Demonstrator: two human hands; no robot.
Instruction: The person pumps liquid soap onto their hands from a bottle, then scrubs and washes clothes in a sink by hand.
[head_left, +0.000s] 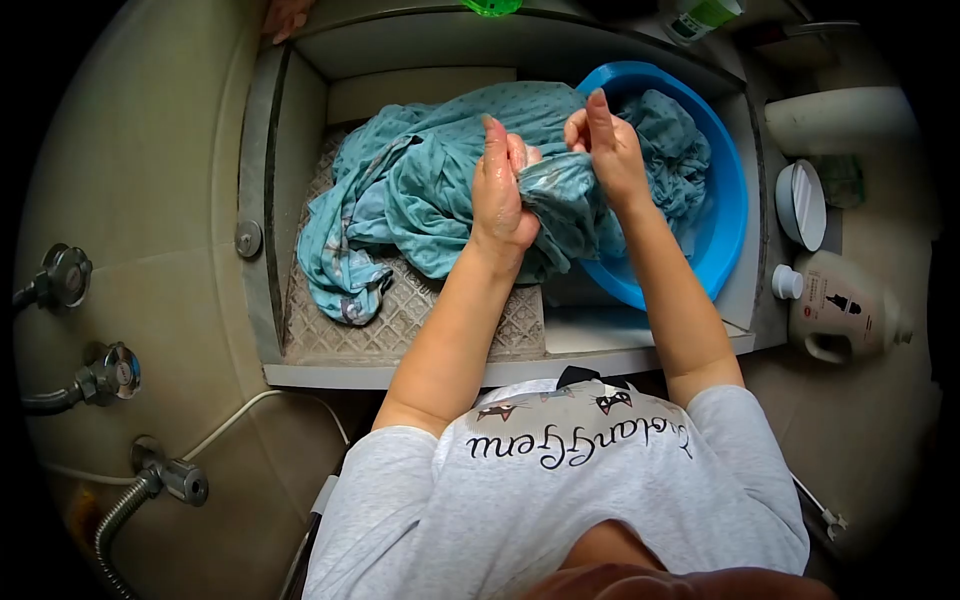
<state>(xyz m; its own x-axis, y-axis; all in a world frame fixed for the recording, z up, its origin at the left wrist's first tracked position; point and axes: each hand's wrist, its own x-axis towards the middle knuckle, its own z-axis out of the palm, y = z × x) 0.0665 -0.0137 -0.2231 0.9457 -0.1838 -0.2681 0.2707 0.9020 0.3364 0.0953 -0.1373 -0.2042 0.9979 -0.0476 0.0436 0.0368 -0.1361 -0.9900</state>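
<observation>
A large teal patterned cloth (440, 190) lies bunched across a basin with a ridged washboard floor (480, 325). Part of it runs over into a blue tub (728, 200) on the right. My left hand (503, 190) is wet, thumb up, with its fingers curled round a gathered fold of the cloth. On the other side of that fold, my right hand (610, 155) has its thumb raised and its fingers bent round the cloth. The fold is bunched between the two hands, above the rest of the fabric.
To the right are a white bowl (802, 205) and a beige detergent jug (840, 310). A green-and-white container (703, 18) stands behind the basin. Metal valves (108, 372) with hoses are on the left wall. The basin's front rim (330, 376) runs below my forearms.
</observation>
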